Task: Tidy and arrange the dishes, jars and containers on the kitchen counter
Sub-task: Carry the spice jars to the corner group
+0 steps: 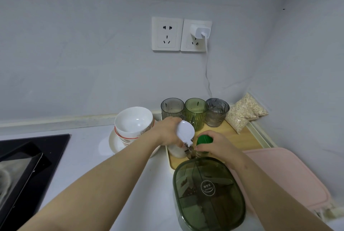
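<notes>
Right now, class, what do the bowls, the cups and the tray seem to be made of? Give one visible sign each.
The bowls look like glazed ceramic: opaque white, glossy highlight inside. The cups are see-through, tinted, ribbed: plastic or glass, unclear which. The tray looks like pale matt wood or bamboo, cream rim; possibly a print.
</notes>
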`<state>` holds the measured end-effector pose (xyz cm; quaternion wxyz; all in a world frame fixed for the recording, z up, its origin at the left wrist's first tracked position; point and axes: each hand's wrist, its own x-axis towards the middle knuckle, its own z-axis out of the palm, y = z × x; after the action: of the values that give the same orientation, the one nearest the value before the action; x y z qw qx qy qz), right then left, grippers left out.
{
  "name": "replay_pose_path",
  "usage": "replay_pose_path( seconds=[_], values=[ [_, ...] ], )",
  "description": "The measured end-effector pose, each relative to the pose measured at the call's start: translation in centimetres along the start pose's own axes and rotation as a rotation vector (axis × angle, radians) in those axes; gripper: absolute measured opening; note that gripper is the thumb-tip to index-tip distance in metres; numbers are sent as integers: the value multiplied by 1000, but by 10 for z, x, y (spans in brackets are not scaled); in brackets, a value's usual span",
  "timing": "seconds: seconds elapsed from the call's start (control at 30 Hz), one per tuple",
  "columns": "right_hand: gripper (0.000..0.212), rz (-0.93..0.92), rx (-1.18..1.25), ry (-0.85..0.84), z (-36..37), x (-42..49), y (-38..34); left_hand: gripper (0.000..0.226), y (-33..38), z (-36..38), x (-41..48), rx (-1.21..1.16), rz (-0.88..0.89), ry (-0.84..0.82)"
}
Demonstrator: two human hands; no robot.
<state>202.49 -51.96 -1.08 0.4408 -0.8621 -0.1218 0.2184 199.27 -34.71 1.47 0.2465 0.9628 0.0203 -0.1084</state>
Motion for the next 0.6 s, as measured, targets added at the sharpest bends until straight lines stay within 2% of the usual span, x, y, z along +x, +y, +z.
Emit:
replay_pose_path(
  seconds=[0.2,0.3,0.37,0.43,0.5,0.6],
  values=[
    [28,-17,89,-2,0,-3,-1,82,-1,0,0,-64,-1,-11],
    [25,-33,148,140,-4,4,-6,83,-3,0,1,-87,-41,-32],
    [31,-23,78,217,-8,13,-11,72,-5,-1,4,-207,-85,75],
    [43,-7,22,221,-9,23,-16,61,-5,-1,12,-261,-98,238],
    [52,20,17,180,-8,34,-19,58,-3,0,19,-107,-101,269],
    [61,50,7,144,-7,50,-20,64,-3,5,30,61,-121,113]
  ],
)
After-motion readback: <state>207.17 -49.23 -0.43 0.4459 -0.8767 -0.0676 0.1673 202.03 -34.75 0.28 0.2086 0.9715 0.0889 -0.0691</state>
